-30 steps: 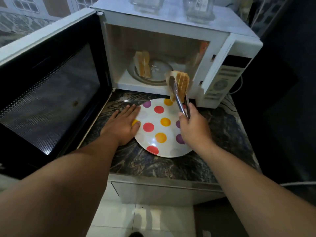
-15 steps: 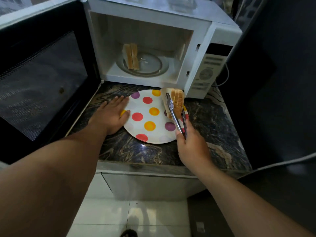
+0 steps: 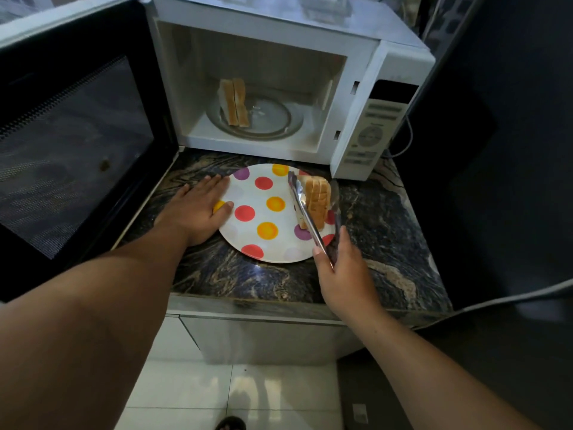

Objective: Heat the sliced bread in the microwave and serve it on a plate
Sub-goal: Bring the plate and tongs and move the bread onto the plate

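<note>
**Bread slices set down at the plate's right edge, tongs not yet withdrawn**

Bread slices [image 3: 317,201], a small stack standing on edge, rest on the right part of the spotted plate [image 3: 263,212], which lies on the bench [image 3: 387,218] in front of the open microwave [image 3: 356,88]. The stack's long axis runs away from the person, roughly in line with the tongs [image 3: 305,212]. The right hand [image 3: 344,271] lies just nearer than the stack, clenched around the tong handles; one blade runs along the stack's left face and the other, blurred, along its right, so whether the blades are pressing the bread cannot be told. The left hand [image 3: 198,209] lies flat and released on the bench, fingertips touching the plate's left rim, apparently steadying it. Two further slices [image 3: 235,102] stand on the glass turntable [image 3: 273,119] inside the cavity, up and left of the tong tips; the right hand, holding the tool, is the better placed to fetch them.

Compared with the earlier frames, the stack was held in the air at the microwave's mouth a second ago and has come down onto the plate. The left hand has not shifted.
</note>
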